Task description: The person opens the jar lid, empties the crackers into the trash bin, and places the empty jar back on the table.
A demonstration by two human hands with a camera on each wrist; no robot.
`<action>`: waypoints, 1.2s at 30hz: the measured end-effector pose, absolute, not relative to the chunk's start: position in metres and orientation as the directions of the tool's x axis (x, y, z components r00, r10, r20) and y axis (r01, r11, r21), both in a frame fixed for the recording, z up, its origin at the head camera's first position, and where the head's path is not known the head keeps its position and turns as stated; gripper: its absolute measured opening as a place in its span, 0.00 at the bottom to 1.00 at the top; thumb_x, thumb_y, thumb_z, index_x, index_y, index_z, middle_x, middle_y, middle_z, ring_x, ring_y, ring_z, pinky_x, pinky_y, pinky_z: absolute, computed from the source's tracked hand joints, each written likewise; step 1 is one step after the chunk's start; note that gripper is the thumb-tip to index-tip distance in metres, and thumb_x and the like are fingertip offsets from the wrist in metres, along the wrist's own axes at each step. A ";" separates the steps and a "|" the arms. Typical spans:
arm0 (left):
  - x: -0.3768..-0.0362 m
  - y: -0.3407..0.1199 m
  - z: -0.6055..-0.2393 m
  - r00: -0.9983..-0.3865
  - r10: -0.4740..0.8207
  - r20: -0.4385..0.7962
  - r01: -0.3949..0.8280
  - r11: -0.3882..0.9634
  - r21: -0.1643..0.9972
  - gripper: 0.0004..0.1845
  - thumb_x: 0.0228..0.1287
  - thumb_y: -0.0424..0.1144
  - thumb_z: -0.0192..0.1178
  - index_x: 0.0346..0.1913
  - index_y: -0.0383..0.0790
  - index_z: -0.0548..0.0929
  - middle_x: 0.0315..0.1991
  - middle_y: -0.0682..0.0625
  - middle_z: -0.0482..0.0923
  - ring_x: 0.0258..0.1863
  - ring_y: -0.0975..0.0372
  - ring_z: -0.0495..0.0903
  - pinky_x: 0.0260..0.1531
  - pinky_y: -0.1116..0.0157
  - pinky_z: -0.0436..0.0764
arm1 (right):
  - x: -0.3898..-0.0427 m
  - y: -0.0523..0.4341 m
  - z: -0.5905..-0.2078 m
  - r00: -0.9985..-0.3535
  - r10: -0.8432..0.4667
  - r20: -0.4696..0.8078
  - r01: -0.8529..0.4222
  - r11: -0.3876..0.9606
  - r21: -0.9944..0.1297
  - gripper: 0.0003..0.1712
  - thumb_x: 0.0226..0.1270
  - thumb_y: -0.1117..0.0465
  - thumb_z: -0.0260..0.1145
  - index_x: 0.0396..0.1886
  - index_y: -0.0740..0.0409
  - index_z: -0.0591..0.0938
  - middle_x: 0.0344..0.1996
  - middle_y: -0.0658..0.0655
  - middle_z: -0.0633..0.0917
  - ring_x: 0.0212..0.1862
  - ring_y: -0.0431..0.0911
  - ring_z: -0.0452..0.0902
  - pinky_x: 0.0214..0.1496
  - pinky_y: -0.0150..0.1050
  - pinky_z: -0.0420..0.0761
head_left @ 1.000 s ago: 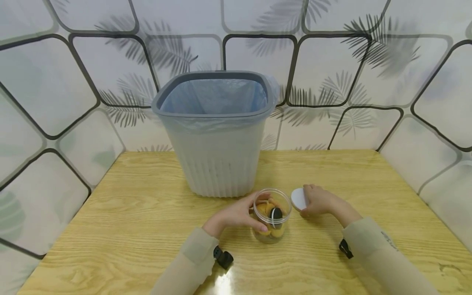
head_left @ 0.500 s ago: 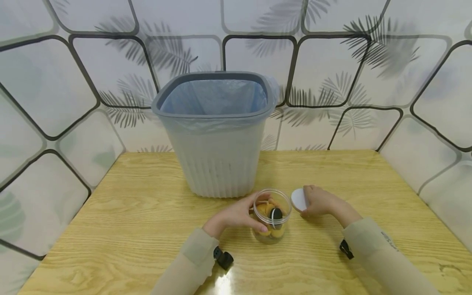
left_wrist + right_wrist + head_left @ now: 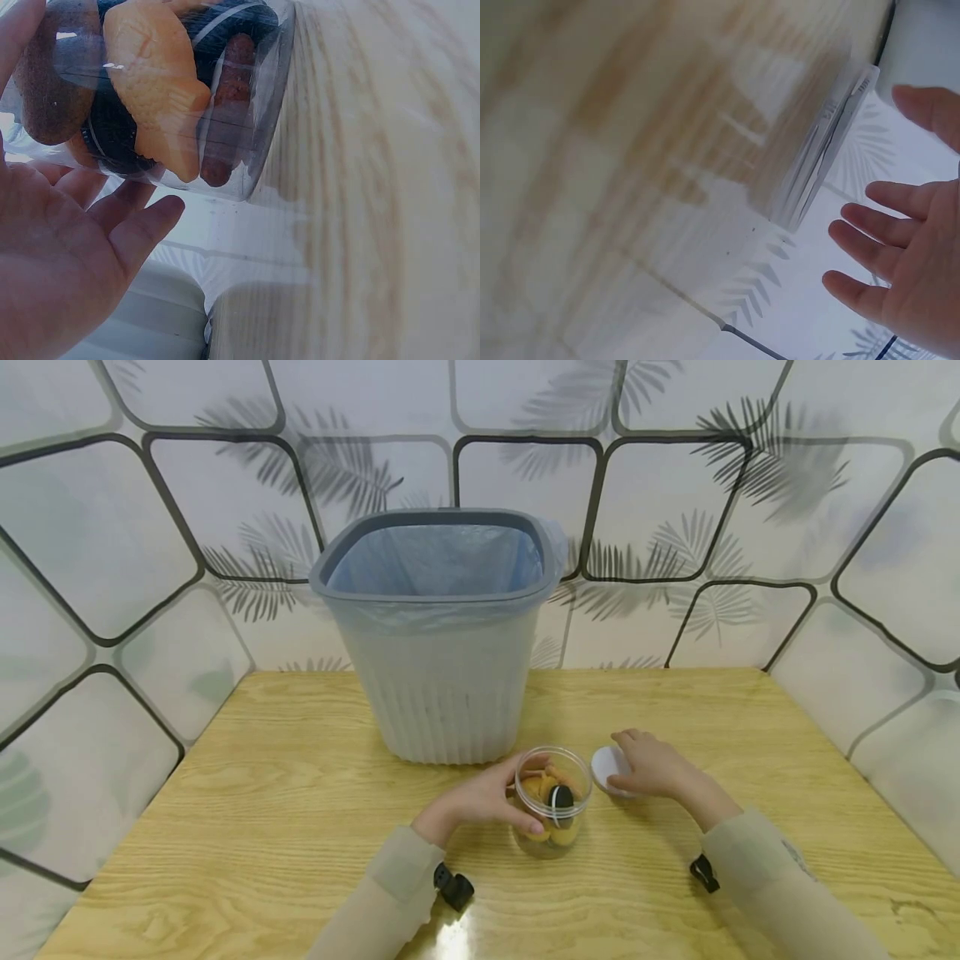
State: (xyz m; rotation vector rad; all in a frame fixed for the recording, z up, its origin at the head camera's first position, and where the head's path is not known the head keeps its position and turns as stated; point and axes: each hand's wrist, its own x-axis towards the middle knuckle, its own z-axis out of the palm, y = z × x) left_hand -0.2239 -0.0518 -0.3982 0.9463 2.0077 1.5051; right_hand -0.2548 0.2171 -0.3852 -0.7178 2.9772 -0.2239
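Observation:
A clear lidless jar [image 3: 552, 802] of yellow and dark biscuits stands on the wooden table [image 3: 262, 802] just in front of the bin. My left hand [image 3: 487, 795] grips it from the left, fingers curled round its wall; in the left wrist view the jar [image 3: 172, 90] fills the top, with my palm [image 3: 67, 255] under it. The white round lid [image 3: 606, 764] lies flat on the table right of the jar. My right hand [image 3: 651, 764] hovers at the lid's right side. In the right wrist view its fingers [image 3: 885, 255] are spread, apart from the lid [image 3: 821, 157].
A grey plastic bin [image 3: 442, 693] lined with a bluish bag stands at the back middle of the table, close behind the jar. Patterned wall panels [image 3: 750, 527] enclose the table at the back and both sides.
My right hand held the lid tilted on edge; the lid now lies flat on the table and the fingers have let go and straightened. The left hand and jar have stayed put.

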 end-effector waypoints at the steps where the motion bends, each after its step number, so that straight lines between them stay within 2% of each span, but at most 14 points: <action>1: -0.224 -0.052 -0.398 -0.660 0.750 0.046 0.253 0.165 0.953 0.47 0.46 0.32 0.68 0.67 0.44 0.50 0.65 0.42 0.52 0.62 0.62 0.54 0.56 0.65 0.58 | -0.255 0.217 -0.386 -0.890 -0.455 -0.026 -0.446 0.881 -0.158 0.37 0.52 0.53 0.66 0.54 0.75 0.67 0.50 0.74 0.70 0.50 0.66 0.66 0.45 0.58 0.68; 12: -0.222 -0.053 -0.398 -0.669 0.742 0.048 0.252 0.165 0.954 0.48 0.45 0.32 0.68 0.67 0.44 0.51 0.65 0.43 0.52 0.62 0.63 0.55 0.56 0.66 0.58 | -0.254 0.217 -0.383 -0.896 -0.443 0.006 -0.435 0.878 -0.197 0.32 0.55 0.54 0.64 0.53 0.72 0.69 0.49 0.72 0.72 0.49 0.64 0.68 0.46 0.56 0.69; 21: -0.223 -0.053 -0.397 -0.668 0.743 0.044 0.258 0.175 0.950 0.47 0.45 0.33 0.68 0.67 0.40 0.51 0.65 0.43 0.53 0.61 0.64 0.55 0.56 0.67 0.59 | -0.259 0.218 -0.378 -0.880 -0.464 0.102 -0.474 0.844 -0.251 0.30 0.56 0.57 0.63 0.52 0.75 0.69 0.48 0.73 0.72 0.50 0.64 0.67 0.49 0.55 0.67; 30: -0.223 -0.052 -0.397 -0.661 0.750 0.034 0.247 0.174 0.953 0.47 0.47 0.35 0.68 0.67 0.43 0.51 0.65 0.44 0.52 0.61 0.65 0.56 0.57 0.66 0.59 | -0.263 0.209 -0.364 -0.890 -0.412 0.197 -0.454 0.841 -0.293 0.31 0.57 0.54 0.61 0.53 0.73 0.70 0.47 0.70 0.74 0.47 0.61 0.71 0.44 0.54 0.70; 36: -0.223 -0.052 -0.397 -0.662 0.749 0.039 0.250 0.171 0.953 0.47 0.47 0.35 0.68 0.67 0.44 0.51 0.65 0.44 0.52 0.61 0.65 0.56 0.56 0.65 0.59 | -0.269 0.200 -0.351 -0.886 -0.392 0.248 -0.460 0.811 -0.362 0.31 0.60 0.51 0.58 0.53 0.72 0.70 0.47 0.70 0.74 0.48 0.62 0.69 0.47 0.55 0.68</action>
